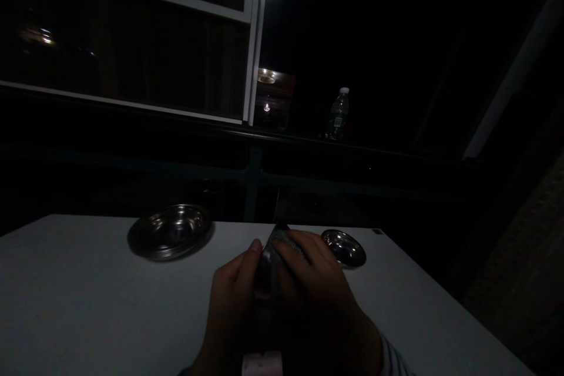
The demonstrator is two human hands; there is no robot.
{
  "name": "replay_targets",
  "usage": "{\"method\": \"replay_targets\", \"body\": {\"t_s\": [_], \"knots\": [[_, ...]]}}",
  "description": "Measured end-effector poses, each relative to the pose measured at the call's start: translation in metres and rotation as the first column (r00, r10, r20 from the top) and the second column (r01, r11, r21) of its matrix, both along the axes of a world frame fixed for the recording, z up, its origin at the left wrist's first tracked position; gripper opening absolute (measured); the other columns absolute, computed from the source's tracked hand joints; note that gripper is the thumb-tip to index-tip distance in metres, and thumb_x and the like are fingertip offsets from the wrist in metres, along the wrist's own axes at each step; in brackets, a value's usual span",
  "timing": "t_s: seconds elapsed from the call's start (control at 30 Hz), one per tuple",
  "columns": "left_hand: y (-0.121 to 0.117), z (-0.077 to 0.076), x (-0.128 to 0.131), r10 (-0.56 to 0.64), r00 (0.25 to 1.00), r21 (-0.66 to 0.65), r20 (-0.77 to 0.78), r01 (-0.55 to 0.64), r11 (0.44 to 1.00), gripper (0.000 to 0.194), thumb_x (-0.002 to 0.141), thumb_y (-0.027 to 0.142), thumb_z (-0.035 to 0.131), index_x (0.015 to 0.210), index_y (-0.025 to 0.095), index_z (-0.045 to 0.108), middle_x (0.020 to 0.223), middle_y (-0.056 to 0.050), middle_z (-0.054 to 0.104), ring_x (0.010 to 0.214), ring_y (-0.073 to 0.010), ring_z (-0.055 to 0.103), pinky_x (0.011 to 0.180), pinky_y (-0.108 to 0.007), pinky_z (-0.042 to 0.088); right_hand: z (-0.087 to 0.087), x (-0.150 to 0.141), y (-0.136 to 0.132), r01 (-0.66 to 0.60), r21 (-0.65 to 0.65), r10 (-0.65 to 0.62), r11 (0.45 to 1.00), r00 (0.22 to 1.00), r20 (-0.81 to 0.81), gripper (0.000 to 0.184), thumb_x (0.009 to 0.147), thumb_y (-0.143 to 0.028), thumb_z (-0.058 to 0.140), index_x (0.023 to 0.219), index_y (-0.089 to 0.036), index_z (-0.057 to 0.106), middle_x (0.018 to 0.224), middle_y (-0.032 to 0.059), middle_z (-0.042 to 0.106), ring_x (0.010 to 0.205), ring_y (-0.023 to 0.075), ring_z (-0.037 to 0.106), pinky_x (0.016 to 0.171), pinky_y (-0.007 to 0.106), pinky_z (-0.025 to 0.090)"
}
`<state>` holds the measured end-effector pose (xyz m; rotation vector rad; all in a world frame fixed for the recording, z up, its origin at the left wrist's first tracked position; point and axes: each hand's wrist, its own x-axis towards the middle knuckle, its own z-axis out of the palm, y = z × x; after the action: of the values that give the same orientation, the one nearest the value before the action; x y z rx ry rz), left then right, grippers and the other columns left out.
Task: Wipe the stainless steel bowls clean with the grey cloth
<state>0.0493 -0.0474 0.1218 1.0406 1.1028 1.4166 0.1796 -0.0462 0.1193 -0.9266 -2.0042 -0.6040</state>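
Note:
In front of me, both hands close around a dark, shiny metal dish (264,270), tilted steeply and mostly hidden by my fingers. My left hand (233,288) grips its left side, thumb along the edge. Bent over the other side, the fingers of my right hand (319,276) press on a crumpled grey cloth (278,248) with a textured edge. Dim light hides much of what lies between the hands. Left of them rests a stack of steel plates (170,234). Behind my right hand lies a single steel plate (344,248).
The white table (110,305) ends at a far edge just beyond the plates. A plastic bottle (338,114) with a white cap stands on the dark window ledge. A pale window frame (254,41) rises behind. Something pink (262,364) shows at the bottom edge.

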Motion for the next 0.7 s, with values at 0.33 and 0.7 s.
{"method": "replay_targets", "body": {"t_s": [0.33,0.7], "knots": [[0.001,0.002,-0.002,-0.025,0.998,-0.019,0.066,0.026,0.999,0.037,0.065,0.049,0.056,0.045,0.018,0.051,0.042,0.003,0.048,0.043,-0.0109,0.043,0.042,-0.021,0.037,-0.001,-0.008,-0.002,0.029,0.108,-0.033,0.994,0.999,0.034,0.024,0.083,-0.023,0.044,0.099,-0.017,0.061,0.099,0.008,0.062,0.088,0.0206,0.054,0.076,0.035,0.044],[-0.002,-0.002,0.002,-0.021,1.0,-0.079,0.011,0.022,0.997,0.043,0.062,0.057,0.055,0.043,0.018,0.053,0.041,0.0,0.052,0.043,-0.0141,0.05,0.043,-0.022,0.039,0.008,0.032,0.006,-0.064,-0.372,-0.009,0.926,0.981,-0.193,0.031,0.084,-0.021,0.045,0.115,-0.019,0.052,0.112,0.0063,0.056,0.105,0.016,0.05,0.09,0.033,0.043]]}}
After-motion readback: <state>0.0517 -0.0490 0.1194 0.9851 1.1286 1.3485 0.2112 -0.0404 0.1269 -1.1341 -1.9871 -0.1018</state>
